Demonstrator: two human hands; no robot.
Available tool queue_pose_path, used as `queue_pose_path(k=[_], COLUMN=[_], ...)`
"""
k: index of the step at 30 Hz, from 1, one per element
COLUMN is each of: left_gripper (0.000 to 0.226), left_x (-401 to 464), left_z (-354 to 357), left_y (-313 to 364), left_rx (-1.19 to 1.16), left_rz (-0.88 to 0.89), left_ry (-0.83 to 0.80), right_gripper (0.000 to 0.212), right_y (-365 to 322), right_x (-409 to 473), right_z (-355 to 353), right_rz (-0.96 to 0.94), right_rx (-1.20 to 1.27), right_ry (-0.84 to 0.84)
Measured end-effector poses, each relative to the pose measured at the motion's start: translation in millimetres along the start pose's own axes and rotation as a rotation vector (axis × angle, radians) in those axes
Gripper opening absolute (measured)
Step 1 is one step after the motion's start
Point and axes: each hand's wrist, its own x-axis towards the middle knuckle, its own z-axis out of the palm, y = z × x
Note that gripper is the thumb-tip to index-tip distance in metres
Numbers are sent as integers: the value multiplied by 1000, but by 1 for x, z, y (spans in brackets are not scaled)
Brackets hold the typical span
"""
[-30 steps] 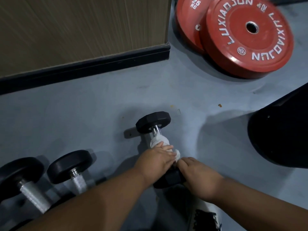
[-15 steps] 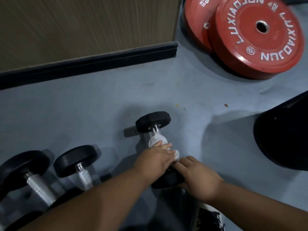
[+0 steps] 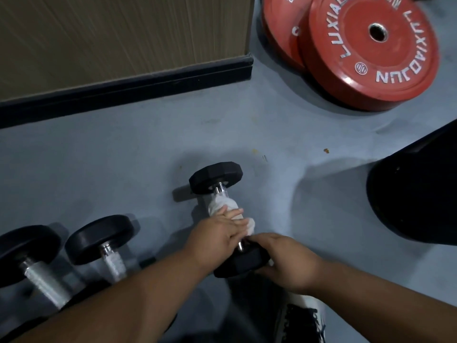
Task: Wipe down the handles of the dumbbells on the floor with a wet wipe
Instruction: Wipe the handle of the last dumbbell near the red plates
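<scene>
A small black hex dumbbell [image 3: 215,178] lies on the grey floor in the middle of the view, its steel handle pointing towards me. A white wet wipe [image 3: 221,203] is wrapped round that handle. My left hand [image 3: 217,235] grips the wipe and the handle under it. My right hand [image 3: 286,259] holds the dumbbell's near black head [image 3: 241,264] from the right, fingers curled over it. Two more dumbbells lie at the lower left: one with a round black head [image 3: 99,238] and one at the frame edge [image 3: 27,253], both with bare knurled handles.
Two red weight plates [image 3: 368,53] lean at the upper right. A large black rounded object [image 3: 418,191] stands at the right. A wooden wall panel with a dark skirting [image 3: 123,87] runs along the back left. My shoe [image 3: 301,320] shows at the bottom.
The view has shifted slightly, so the plates and left dumbbells sit a little more to the right. My left hand with the wipe has barely moved on the handle; my right hand still holds the near head.
</scene>
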Motion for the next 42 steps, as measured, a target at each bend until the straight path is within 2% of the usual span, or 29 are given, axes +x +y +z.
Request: queue_pose_path(k=[4,5,9,11,13,15,18,20,23,25,27,30,32,34,36,38,42], left_gripper=[34,34,50,52,44,35,38,41,45,44,38,30,32,30,31,31,28], left_x=[9,16,34,28,18,7,8,20,33,21,0,-15,-6,9,19,19,-12], left_z=[-27,-32,-31,-17,-9,-9,-22,-31,-33,-22,-11,-15,-29,-39,-44,-42,-34], left_y=[-24,-30,-43,-34,-17,-6,-20,-31,-37,-23,-9,-16,-27,-34,-42,-42,-18], left_rx=[88,106,70,102,212,200,174,173,68,97,124,25,116,221,222,231,329], left_rz=[238,207,-87,-126,-20,168,293,214,-74,-107,44,242,346,322,156,78,239], left_ry=[-120,-144,-24,-65,-143,-143,-159,-184,-28,-3,-42,-66,-106,-115,-42,4,-32], right_gripper=[43,44,45,45,47,49,46,43,43,45,45,42,38,30,23,22,32], right_y=[4,4,2,1,1,3,5,5,4,3,3,0,-5,-12,-21,-26,-34], right_x=[0,0,3,5,6,5,6,6,5,5,5,8,9,11,11,13,21], right_z=[3,4,2,1,2,4,5,6,5,4,3,4,5,5,4,8,16], right_rz=[44,54,71,63,68,66,64,70,76,72,57,3,-33,-70,-130,-215,-249], right_rx=[32,25,-40,-67,-84,-87,-90,-82,-73,-82,-94,-171,-258,-334,-413,-488,-628], right_ry=[-8,-18,-72,-79,-83,-91,-80,-72,-74,-73,-73,-96,-106,-86,-64,-41,-57])
